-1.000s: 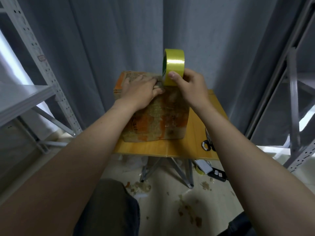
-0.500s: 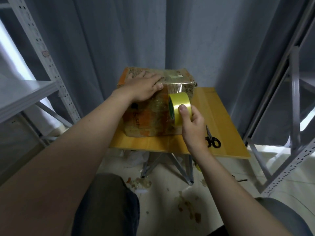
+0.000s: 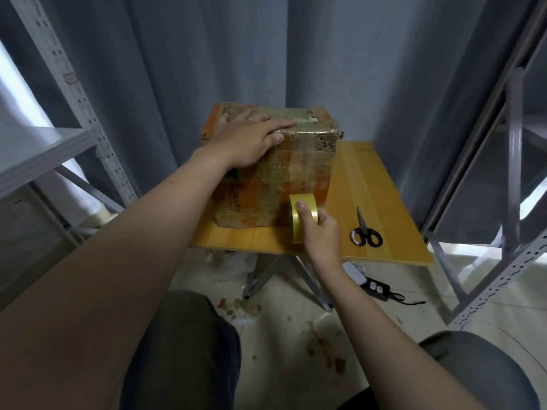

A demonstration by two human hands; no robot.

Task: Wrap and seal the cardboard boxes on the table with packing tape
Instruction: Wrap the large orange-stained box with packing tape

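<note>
A worn cardboard box (image 3: 260, 184) with orange print and shiny tape over it stands on a small wooden table (image 3: 381, 184). My left hand (image 3: 248, 140) lies flat on the box's top near edge, fingers straight, pressing the tape down. My right hand (image 3: 319, 232) grips a yellow roll of packing tape (image 3: 299, 220) at the bottom of the box's front face, near the table surface. A clear strip of tape runs from the top edge down the front face to the roll.
Black-handled scissors (image 3: 365, 230) lie on the table right of the box. Grey metal shelving (image 3: 515, 161) stands on the right and a second rack (image 3: 74, 93) on the left, curtains behind. A black device with a cable (image 3: 376, 287) and scraps lie on the floor under the table.
My right hand has drawn the tape roll from above the box's top down the front face to its bottom edge. My left hand stayed on the top, now flatter.
</note>
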